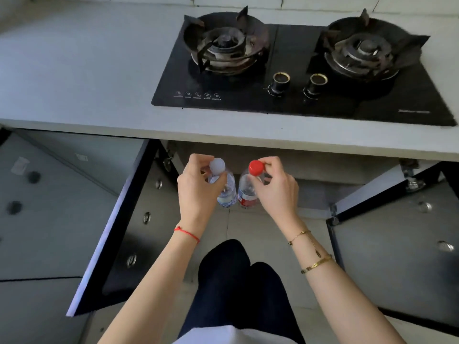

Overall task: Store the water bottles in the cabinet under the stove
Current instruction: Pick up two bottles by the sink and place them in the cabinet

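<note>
Two clear water bottles stand upright side by side, just in front of the open cabinet (310,170) under the stove (298,70). The left one, the white-capped bottle (227,194), has a pale blue label. My left hand (196,187) grips it around the neck. The right one, the red-capped bottle (246,194), has a red label, and my right hand (275,189) holds it by the neck just under the cap. I cannot tell whether the bottles rest on the floor or hang a little above it.
Both cabinet doors stand wide open: the left door (119,232) and the right door (392,239) flank my arms. The grey countertop edge (223,135) overhangs the cabinet opening. My dark-trousered knees (236,281) are below the bottles.
</note>
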